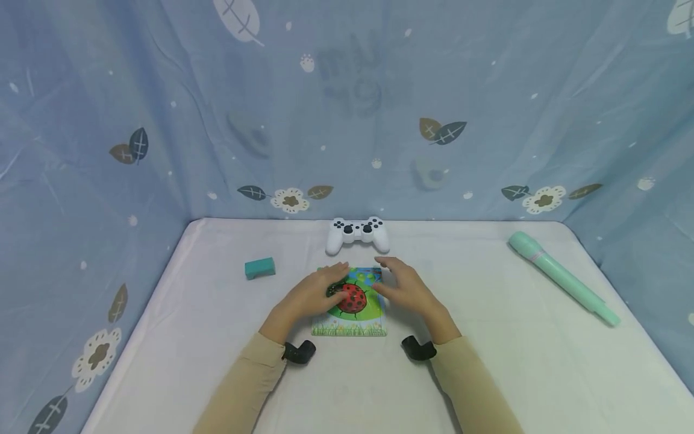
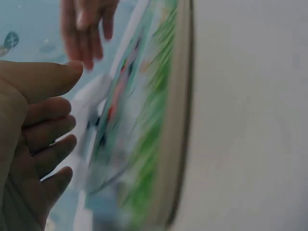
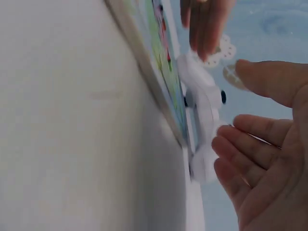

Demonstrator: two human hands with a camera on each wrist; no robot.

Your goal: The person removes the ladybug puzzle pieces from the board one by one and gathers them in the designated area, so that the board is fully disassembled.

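Ladybug board between my left hand and right hand, both loosely spread.
My left hides some of its left edge; wrist views blur, so touching is hard to judge.

A white game controller, teal block and mint-green rod lie on the white table before blue cloth.

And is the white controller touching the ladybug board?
Apart. The head view shows a strip of white tabletop between the controller and the far edge of the ladybug board.
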